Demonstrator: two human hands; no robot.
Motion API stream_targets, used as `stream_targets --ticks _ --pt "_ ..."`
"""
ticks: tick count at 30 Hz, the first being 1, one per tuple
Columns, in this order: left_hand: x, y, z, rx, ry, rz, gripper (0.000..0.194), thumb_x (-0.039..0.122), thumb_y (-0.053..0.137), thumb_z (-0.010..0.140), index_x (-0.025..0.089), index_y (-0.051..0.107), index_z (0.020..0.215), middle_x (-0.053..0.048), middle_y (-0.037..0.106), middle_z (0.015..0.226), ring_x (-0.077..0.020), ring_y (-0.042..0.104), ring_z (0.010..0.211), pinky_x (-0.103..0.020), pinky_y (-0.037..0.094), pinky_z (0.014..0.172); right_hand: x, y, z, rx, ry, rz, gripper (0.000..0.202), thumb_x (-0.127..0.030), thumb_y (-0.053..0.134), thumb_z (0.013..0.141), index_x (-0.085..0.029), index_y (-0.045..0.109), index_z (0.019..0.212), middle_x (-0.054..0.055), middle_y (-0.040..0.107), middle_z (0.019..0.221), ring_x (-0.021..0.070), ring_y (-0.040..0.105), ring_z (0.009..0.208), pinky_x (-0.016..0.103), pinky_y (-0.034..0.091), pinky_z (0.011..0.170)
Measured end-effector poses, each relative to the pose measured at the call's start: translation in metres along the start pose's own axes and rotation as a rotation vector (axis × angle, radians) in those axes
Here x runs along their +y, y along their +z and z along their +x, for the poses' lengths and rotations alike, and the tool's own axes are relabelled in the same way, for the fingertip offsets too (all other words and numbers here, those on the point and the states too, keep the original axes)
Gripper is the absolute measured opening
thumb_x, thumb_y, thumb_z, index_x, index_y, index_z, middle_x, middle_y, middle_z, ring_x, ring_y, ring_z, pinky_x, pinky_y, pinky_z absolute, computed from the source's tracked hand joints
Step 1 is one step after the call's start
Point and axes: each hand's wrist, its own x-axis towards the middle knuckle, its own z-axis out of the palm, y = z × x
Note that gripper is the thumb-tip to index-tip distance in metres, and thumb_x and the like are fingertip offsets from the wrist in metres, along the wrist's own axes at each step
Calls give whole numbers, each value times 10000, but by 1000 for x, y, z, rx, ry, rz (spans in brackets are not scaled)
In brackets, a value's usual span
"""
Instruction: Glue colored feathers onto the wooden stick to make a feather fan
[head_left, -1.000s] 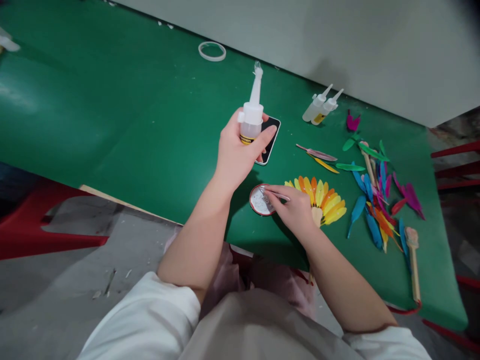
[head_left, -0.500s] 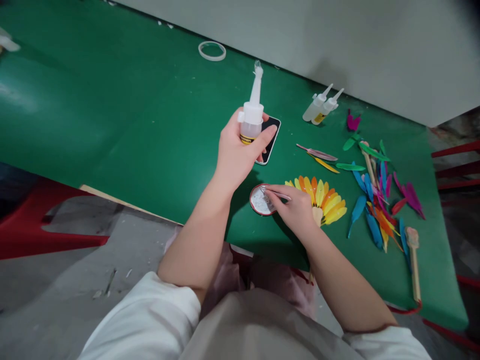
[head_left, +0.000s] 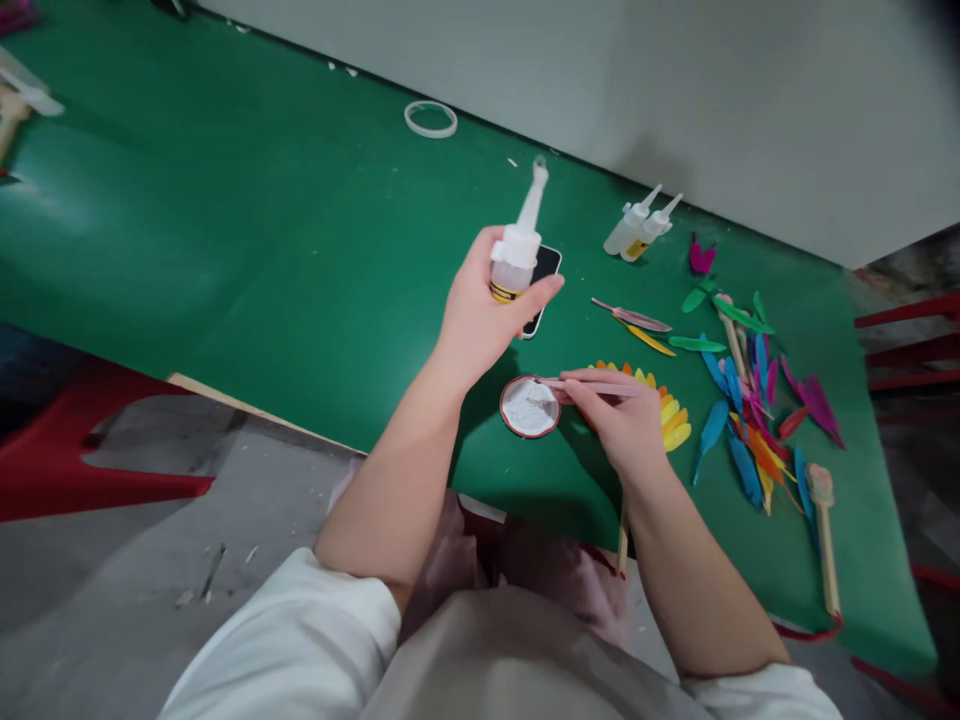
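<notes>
My left hand (head_left: 476, 325) is wrapped round a glue bottle (head_left: 516, 250) with a white cap and a long nozzle pointing up and away. Slim tweezers (head_left: 604, 388) are pinched in my right hand (head_left: 626, 425). Their tips reach over a small round red-rimmed disc (head_left: 529, 408) with a white, rough-looking face; whether they touch it, I cannot tell. Partly hidden behind the right hand is a fan of yellow and orange feathers (head_left: 676, 425) on a wooden handle. A phone (head_left: 546, 268) lies under the left hand and bottle.
Two more glue bottles (head_left: 636, 232) stand near the wall. Loose coloured feathers (head_left: 742, 400) and a wooden stick (head_left: 827, 550) are spread on the right of the green table (head_left: 262, 250). A white ring (head_left: 430, 119) lies at the back. Red stools (head_left: 112, 470) flank the table.
My right hand has shifted slightly right, turning the tweezers so more of them shows. The left hand and bottle have lowered a little and moved right. The view has shifted slightly.
</notes>
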Motion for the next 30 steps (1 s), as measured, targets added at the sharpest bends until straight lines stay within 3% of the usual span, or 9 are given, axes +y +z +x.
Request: stream_targets --ticks 4,9,13,16,22,30 --pt "3 -2 -2 -210 -63 -101 362 336 645 779 238 370 993 64 498 681 -55 466 494 -178 349 458 -7 -16 2 141 -1 183 127 -329 758 683 -219 746 747 28 744 704 206 712 633 327 605 593" --pt "9 -5 -6 -453 -207 -113 228 330 474 834 235 361 1007 42 527 749 -77 498 557 -206 306 470 -19 -51 7 339 -135 286 112 -304 779 655 -220 740 718 31 724 642 224 699 568 373 613 560" --pt "12 -1 -12 -589 -236 -52 220 295 491 830 238 379 1009 39 509 766 -99 484 648 -234 369 613 -23 -73 8 407 -237 354 116 -311 765 677 -214 732 732 34 724 654 213 698 564 354 612 544" --pt "12 3 -17 -674 -244 32 217 289 497 848 239 395 1032 34 472 788 -113 444 693 -236 360 643 -24 -75 5 417 -267 399 130 -336 751 697 -216 722 739 25 723 651 204 696 560 346 609 533" --pt "12 7 -18 -754 -181 251 247 322 487 886 234 454 1114 6 501 877 -136 467 779 -248 391 716 -23 -67 -3 416 -252 411 115 -329 758 693 -233 730 750 14 734 668 201 706 600 340 611 581" --pt "13 8 -16 -658 -34 436 330 374 604 822 244 541 1119 -22 598 1075 -189 558 956 -269 445 835 -25 -63 -3 482 -272 308 101 -339 750 693 -246 732 727 10 736 670 206 708 599 334 611 575"
